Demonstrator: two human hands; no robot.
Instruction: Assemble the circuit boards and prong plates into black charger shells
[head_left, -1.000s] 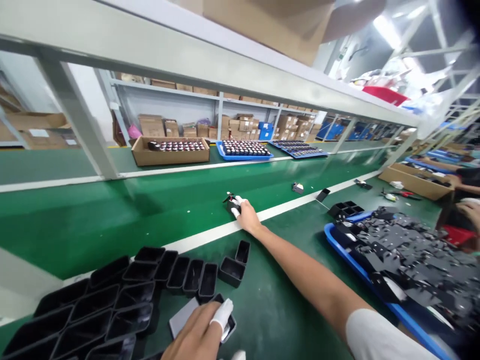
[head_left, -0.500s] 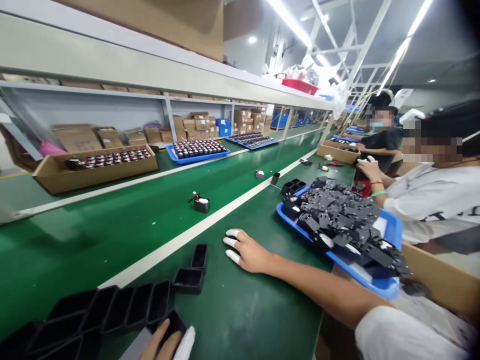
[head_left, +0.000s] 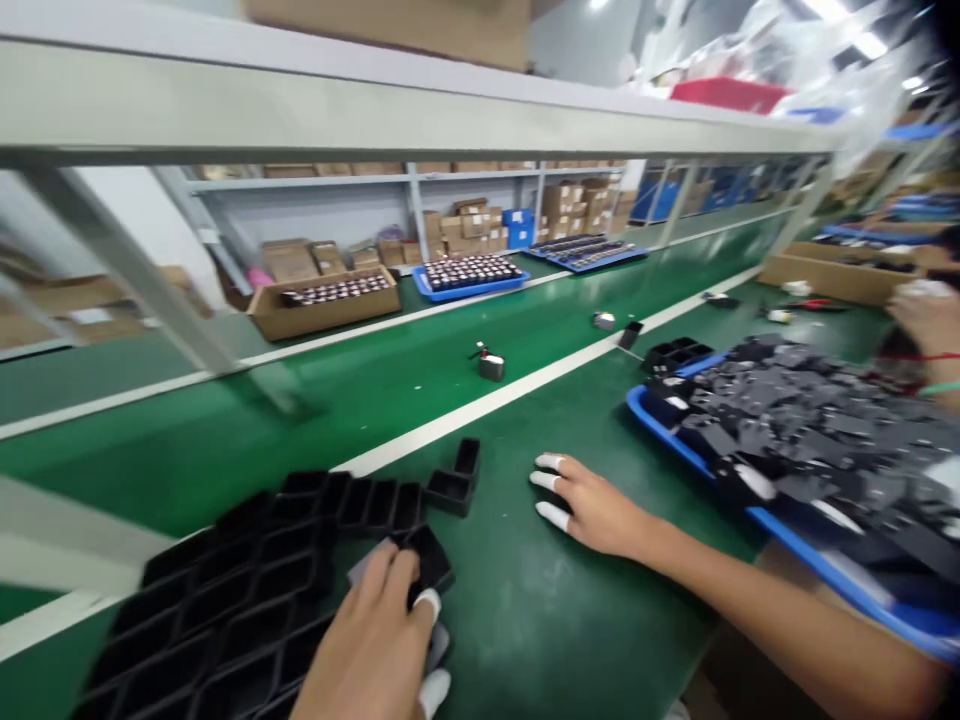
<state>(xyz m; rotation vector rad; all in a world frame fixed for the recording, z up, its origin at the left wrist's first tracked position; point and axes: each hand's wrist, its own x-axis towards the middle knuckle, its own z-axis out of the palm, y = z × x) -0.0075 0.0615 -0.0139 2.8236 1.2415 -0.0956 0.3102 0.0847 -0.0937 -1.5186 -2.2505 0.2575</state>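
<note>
My left hand (head_left: 371,640) is low in the view with white finger cots on; its fingers curl over a small black plastic box (head_left: 431,558) that lies on a grey flat piece. To the left of the hand, several black open boxes (head_left: 247,580) stand packed together. My right hand (head_left: 592,505) lies flat on the green table, fingers stretched out and capped in white, holding nothing. Two loose black boxes (head_left: 455,480) stand between the hands. A small dark part with wires (head_left: 491,365) sits on the green belt beyond the white line.
A blue tray (head_left: 660,425) heaped with black flat parts is on the right. A cardboard box (head_left: 322,305) and blue trays (head_left: 469,278) of small parts line the far side of the belt. A co-worker's hand (head_left: 926,315) works at far right. A grey frame rail crosses overhead.
My right hand let go of the small wired part on the belt and drew back to rest flat on the table. My left hand stayed on the small black box.
</note>
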